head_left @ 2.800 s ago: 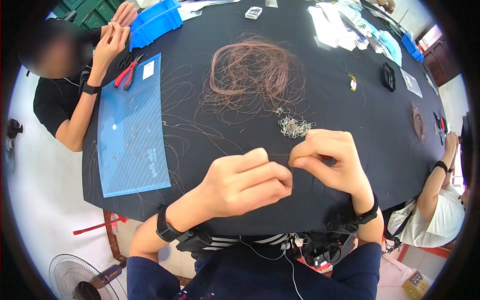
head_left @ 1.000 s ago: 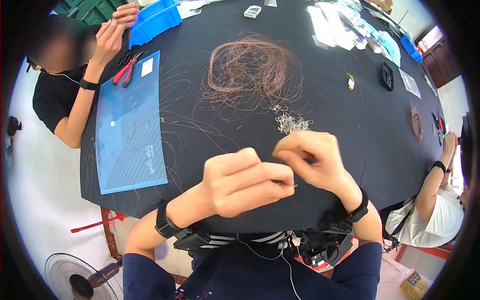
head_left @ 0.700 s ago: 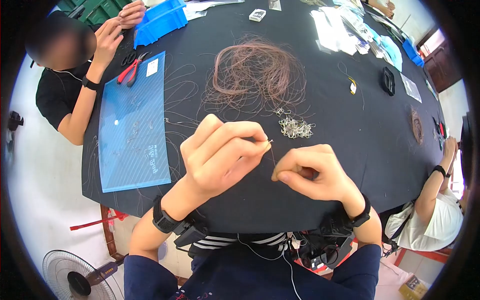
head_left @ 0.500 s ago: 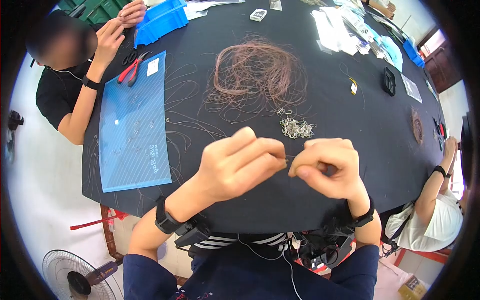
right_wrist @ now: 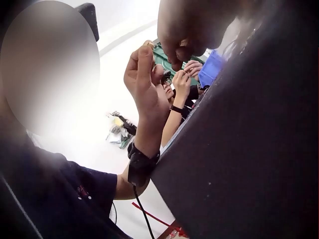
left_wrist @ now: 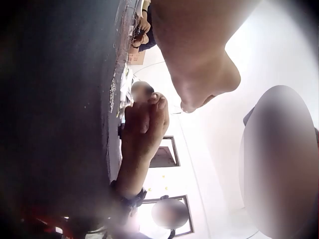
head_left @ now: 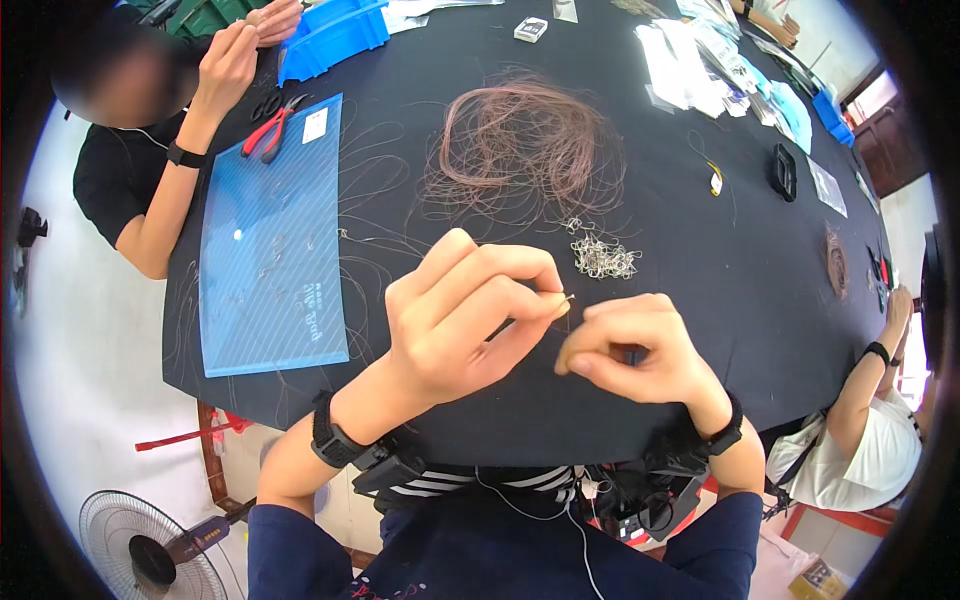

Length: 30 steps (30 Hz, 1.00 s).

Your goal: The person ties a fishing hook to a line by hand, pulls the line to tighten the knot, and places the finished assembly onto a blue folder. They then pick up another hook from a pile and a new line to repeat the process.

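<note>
My left hand (head_left: 470, 315) pinches a tiny fish hook (head_left: 569, 298) between thumb and fingertips, with only its end showing. From there a thin fishing line (head_left: 568, 325) drops toward my right hand (head_left: 645, 345), whose thumb and forefinger pinch it; those fingertips are blurred. Both hands are raised over the black table, the right one a little lower and nearer my body. Just beyond them lies a pile of silver fish hooks (head_left: 605, 258). Farther back spreads a loose, tangled coil of brownish fishing line (head_left: 530, 145).
On the left, a blue plastic file bag (head_left: 275, 240) has several lined hooks on it, with red-handled pliers (head_left: 266, 135) at its top. A person sits beyond it by a blue bin (head_left: 335, 40). Papers (head_left: 680, 70) and a black tray (head_left: 783, 172) are to the right.
Over the last seconds my hands draw together and apart repeatedly. Since half a second ago, the left fingertips have risen slightly with the hook, while the right hand has moved down and left.
</note>
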### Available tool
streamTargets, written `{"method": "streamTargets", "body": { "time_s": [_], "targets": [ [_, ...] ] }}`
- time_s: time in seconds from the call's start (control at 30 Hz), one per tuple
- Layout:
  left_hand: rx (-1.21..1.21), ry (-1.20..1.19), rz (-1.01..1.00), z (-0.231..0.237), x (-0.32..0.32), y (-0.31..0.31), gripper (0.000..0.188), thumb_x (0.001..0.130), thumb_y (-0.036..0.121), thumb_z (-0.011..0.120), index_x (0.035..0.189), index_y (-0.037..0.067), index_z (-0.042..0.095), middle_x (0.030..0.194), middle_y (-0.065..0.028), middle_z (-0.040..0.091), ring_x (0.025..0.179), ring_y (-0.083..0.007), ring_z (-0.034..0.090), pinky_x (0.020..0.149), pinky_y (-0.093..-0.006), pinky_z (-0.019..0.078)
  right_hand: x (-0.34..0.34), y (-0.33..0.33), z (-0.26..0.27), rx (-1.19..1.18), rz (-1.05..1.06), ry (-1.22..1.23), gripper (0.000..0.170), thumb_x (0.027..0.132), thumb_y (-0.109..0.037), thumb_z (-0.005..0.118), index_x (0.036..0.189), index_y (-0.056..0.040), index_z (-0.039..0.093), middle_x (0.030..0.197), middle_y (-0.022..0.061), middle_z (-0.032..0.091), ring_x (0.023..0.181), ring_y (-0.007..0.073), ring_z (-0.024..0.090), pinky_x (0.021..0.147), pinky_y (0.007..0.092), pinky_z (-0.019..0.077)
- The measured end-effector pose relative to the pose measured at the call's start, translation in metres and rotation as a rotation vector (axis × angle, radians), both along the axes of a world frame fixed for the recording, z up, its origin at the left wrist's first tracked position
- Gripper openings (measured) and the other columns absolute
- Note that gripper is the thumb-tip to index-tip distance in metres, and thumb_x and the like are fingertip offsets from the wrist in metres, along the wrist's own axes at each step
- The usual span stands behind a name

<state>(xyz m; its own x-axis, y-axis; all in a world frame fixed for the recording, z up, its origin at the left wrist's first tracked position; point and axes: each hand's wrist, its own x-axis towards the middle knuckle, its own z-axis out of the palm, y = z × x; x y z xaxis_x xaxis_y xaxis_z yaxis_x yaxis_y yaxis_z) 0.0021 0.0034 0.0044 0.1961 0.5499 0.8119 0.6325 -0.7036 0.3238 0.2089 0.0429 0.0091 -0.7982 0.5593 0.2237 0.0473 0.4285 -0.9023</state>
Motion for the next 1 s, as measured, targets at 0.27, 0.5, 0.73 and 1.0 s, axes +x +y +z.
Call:
{"method": "streamTargets", "body": {
  "time_s": [0.27,0.5,0.73,1.0],
  "targets": [
    [0.033,0.128,-0.177,-0.009,0.016,-0.002,0.02,0.061,0.008,0.079,0.071,0.01,0.061,0.081,0.0016,0.066,0.055,-0.0104,0.046,0.046,-0.0211,0.0352,0.01,0.007,0.012,0.133,-0.083,0.173,0.004,0.076,-0.001,0.068,0.078,-0.0042,0.068,0.059,0.0021,0.055,0.046,0.01,0.045,0.044,0.025,0.0324],
    [-0.032,-0.02,-0.27,-0.005,0.02,-0.011,0.02,0.063,0.011,0.081,0.073,0.013,0.065,0.082,0.0046,0.068,0.054,-0.009,0.042,0.046,-0.0207,0.0324,0.005,0.012,-0.002,0.114,-0.183,0.194,0.004,0.079,-0.001,0.068,0.082,-0.0039,0.069,0.064,0.0016,0.059,0.051,0.0076,0.041,0.046,0.0246,0.0306],
    [-0.039,-0.057,-0.193,-0.003,0.014,-0.012,0.025,0.062,0.007,0.082,0.079,0.015,0.065,0.085,0.0034,0.068,0.061,-0.0101,0.045,0.052,-0.0234,0.0315,-0.002,0.008,-0.014,0.13,-0.015,0.049,0.008,0.076,-0.001,0.068,0.084,-0.0039,0.066,0.062,0.0045,0.052,0.05,0.0138,0.047,0.047,0.0287,0.0347],
    [0.078,0.062,0.015,0.005,-0.003,-0.003,0.024,0.062,0.004,0.081,0.078,0.013,0.065,0.085,0.0004,0.068,0.061,-0.0116,0.048,0.053,-0.0246,0.0317,0.002,-0.001,0.01,0.121,0.012,0.067,0.01,0.074,0.0,0.07,0.081,-0.0056,0.068,0.058,0.0028,0.053,0.047,0.0125,0.048,0.043,0.0272,0.0358]
  ]
}}
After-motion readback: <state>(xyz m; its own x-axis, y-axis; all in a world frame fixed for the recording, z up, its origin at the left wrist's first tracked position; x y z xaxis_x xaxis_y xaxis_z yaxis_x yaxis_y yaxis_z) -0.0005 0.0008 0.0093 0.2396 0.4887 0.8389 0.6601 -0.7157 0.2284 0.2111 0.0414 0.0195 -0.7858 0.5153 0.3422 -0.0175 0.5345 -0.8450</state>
